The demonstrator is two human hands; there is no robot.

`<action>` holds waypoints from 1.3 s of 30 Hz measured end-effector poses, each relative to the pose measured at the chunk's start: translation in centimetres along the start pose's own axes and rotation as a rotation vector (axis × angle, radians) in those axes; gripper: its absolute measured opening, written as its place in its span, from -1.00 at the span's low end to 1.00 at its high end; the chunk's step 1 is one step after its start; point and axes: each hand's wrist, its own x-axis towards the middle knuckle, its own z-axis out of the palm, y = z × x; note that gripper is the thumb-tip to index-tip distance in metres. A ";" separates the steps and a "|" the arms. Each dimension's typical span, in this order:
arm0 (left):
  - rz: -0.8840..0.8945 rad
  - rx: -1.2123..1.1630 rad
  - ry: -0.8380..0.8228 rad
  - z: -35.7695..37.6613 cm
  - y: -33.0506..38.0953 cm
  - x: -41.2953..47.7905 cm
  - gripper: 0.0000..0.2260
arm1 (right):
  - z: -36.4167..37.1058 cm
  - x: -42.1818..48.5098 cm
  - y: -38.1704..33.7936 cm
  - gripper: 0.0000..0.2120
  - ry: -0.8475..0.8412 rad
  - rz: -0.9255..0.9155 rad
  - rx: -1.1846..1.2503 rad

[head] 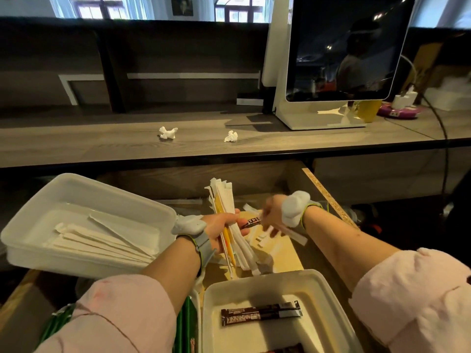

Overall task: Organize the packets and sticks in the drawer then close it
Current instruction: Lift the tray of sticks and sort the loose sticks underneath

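Note:
My left hand (224,226) grips a fanned bundle of white paper-wrapped sticks (224,197) with a yellow one among them, held upright over the open drawer (328,200). My right hand (274,212), blurred, pinches a small dark brown packet (252,221) beside the bundle. More white sticks (265,238) lie on the drawer floor under the hands. A white tray (63,192) at the left holds several white wrapped sticks (102,240). A second white tray (257,281) at the bottom holds dark brown packets (260,314).
Green packets (184,324) sit at the bottom left of the drawer. On the wooden counter (102,141) above lie two crumpled tissues (168,133). A white-framed monitor (339,52) stands at the right with a cable and small items beside it.

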 end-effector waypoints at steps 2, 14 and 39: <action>0.009 0.004 -0.014 0.0 0.0 0.0 -0.76 | 0.4 0.5 -1.2 -0.89 0.167 -0.086 0.166; 0.008 -0.206 -0.002 -0.6 -0.7 0.6 -0.64 | 3.5 0.6 -2.6 -0.80 0.178 -0.186 -0.082; 0.056 -0.177 0.109 -1.0 -0.2 1.0 -0.42 | 5.4 0.3 -2.3 -0.74 -0.093 -0.004 0.287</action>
